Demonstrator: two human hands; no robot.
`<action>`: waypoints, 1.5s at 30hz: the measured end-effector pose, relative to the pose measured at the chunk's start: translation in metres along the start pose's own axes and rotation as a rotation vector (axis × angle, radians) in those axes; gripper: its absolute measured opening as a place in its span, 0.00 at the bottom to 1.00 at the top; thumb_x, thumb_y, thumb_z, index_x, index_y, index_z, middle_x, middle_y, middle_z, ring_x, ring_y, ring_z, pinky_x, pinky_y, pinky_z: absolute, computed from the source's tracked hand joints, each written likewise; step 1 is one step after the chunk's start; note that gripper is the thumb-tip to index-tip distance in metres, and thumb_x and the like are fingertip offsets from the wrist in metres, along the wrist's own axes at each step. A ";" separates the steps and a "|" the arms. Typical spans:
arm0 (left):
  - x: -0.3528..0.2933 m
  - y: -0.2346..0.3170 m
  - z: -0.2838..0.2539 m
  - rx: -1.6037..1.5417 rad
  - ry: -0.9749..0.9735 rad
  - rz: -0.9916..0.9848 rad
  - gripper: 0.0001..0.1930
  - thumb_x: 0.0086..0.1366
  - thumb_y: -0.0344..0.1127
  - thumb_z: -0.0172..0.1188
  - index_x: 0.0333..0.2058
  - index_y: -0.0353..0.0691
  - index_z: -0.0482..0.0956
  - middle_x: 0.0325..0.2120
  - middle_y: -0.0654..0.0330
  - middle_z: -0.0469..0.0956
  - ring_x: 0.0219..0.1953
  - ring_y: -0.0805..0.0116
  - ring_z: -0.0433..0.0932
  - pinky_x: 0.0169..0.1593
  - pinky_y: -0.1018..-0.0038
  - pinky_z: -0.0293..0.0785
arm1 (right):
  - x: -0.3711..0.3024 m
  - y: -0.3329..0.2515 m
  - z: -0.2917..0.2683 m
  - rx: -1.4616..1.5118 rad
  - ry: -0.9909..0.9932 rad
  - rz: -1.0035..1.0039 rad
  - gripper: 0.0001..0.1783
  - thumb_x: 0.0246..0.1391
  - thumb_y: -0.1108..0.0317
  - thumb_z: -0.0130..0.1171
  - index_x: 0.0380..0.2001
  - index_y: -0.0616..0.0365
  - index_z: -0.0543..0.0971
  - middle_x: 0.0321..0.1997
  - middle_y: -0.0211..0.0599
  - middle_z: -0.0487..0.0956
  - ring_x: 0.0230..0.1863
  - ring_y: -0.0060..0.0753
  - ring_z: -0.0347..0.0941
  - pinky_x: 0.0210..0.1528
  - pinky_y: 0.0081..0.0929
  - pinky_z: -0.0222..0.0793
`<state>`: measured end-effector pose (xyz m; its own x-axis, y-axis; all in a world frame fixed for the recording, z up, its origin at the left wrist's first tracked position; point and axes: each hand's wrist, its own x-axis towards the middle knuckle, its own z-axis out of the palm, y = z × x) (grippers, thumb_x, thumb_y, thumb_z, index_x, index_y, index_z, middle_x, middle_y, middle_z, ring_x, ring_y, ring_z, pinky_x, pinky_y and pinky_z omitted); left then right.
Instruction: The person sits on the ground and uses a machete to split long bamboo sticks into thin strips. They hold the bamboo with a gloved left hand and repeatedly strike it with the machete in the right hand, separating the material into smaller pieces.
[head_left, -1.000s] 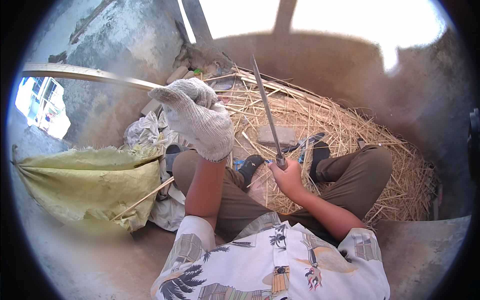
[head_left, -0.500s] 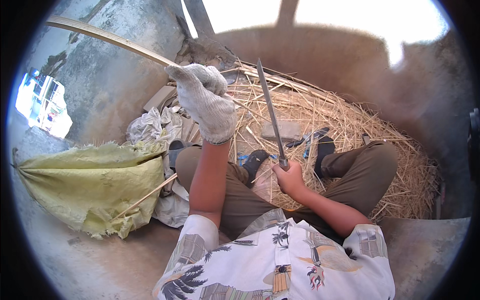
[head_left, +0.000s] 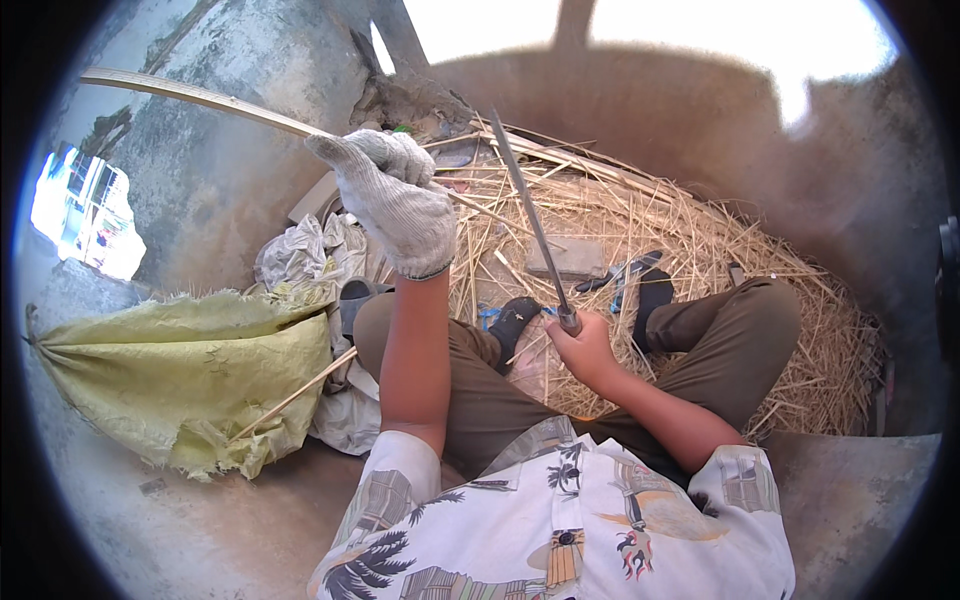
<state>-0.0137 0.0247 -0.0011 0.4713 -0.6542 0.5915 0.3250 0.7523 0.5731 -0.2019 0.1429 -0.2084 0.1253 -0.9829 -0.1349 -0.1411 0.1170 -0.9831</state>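
My left hand [head_left: 392, 200], in a white knitted glove, is closed round a long pale split strip [head_left: 205, 97], bamboo by its look. One length of the strip runs off to the far left; a thinner end pokes out on the right side of the glove. Bare and closed, my right hand [head_left: 585, 347] grips the handle of a long knife [head_left: 530, 205], its narrow dark blade pointing up and away. The blade stands to the right of the glove, apart from the gloved fingers. The strip's end lies close to the blade; whether they touch I cannot tell.
Loose pale shavings and strips [head_left: 700, 240] cover the floor ahead and to the right. A grey block [head_left: 570, 258] lies between my feet, near a dark tool [head_left: 632, 270]. A yellow-green woven sack [head_left: 190, 365] with a stick on it lies left, beside crumpled white sacking [head_left: 310, 250].
My gloved left hand has moved slightly left and down with the strip, whose far end has dropped. The knife's tip has swung left toward the glove; its handle stays about where it was.
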 end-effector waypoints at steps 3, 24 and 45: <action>-0.007 0.001 0.005 0.095 0.106 0.008 0.34 0.73 0.68 0.43 0.16 0.47 0.58 0.11 0.70 0.51 0.13 0.77 0.49 0.16 0.77 0.47 | -0.001 -0.001 0.004 -0.193 -0.102 0.026 0.14 0.54 0.64 0.62 0.26 0.68 0.78 0.20 0.45 0.79 0.23 0.36 0.75 0.30 0.35 0.69; 0.011 0.085 -0.023 -0.551 -0.235 0.067 0.33 0.71 0.70 0.41 0.15 0.53 0.56 0.11 0.71 0.54 0.13 0.75 0.50 0.17 0.76 0.48 | 0.009 -0.033 -0.011 -0.464 0.271 -0.452 0.10 0.49 0.69 0.66 0.27 0.62 0.76 0.17 0.47 0.74 0.21 0.54 0.75 0.26 0.42 0.68; -0.005 0.071 0.001 -0.490 -0.181 0.019 0.35 0.67 0.75 0.43 0.14 0.53 0.56 0.10 0.71 0.51 0.13 0.75 0.47 0.18 0.75 0.45 | 0.006 -0.052 -0.010 -0.392 0.237 -0.519 0.12 0.48 0.72 0.66 0.25 0.59 0.70 0.17 0.45 0.73 0.22 0.54 0.75 0.24 0.40 0.68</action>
<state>0.0066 0.0814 0.0378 0.3457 -0.6102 0.7128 0.6839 0.6840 0.2539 -0.2032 0.1294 -0.1567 0.0610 -0.9075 0.4157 -0.4706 -0.3934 -0.7898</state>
